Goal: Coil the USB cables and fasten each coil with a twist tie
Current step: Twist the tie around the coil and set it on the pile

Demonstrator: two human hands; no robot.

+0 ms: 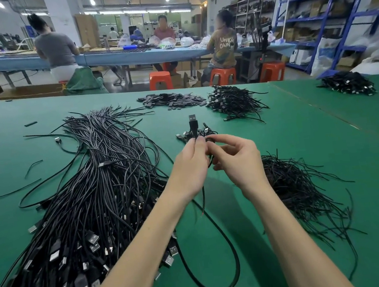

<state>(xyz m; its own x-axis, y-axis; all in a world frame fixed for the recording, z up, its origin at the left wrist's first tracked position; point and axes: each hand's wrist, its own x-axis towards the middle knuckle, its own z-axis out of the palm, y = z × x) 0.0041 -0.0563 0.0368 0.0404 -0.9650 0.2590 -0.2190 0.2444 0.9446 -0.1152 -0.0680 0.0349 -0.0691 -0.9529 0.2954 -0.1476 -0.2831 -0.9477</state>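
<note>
Over the green tabletop we are pinching the USB cable in our left hand, our right hand gripping its loops, and should be winding evenly.

**A cable-assembly workshop floor**

This is a factory workroom, and the green tabletop says it straight away: a huge heap of loose black USB cables sprawls across it, with bundled piles sitting farther back and a mound of thin black ties off to the right. Across the aisle, workers sit at a long blue bench on orange plastic stools. Blue steel shelving along the right wall is crammed with cartons, and strip lights glare overhead.
</note>
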